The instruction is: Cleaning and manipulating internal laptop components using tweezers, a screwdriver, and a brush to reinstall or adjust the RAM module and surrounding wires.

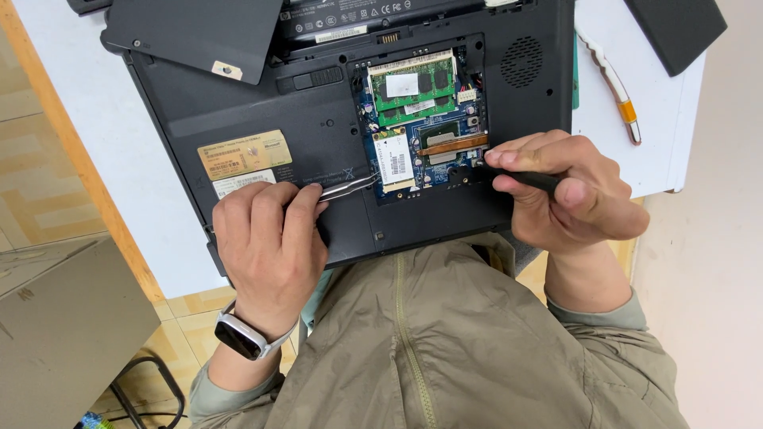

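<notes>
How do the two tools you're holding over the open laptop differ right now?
The tweezers in the left hand are thin, shiny metal; the screwdriver in the right hand shows a thick black handle. The tweezers come in from the left, lying low across the laptop base; the screwdriver comes in from the right. Both point into the open bay with the circuit board.

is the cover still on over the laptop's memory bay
No, the bay is open with green memory boards exposed, and the removed black cover lies on the laptop's upper left corner.
</notes>
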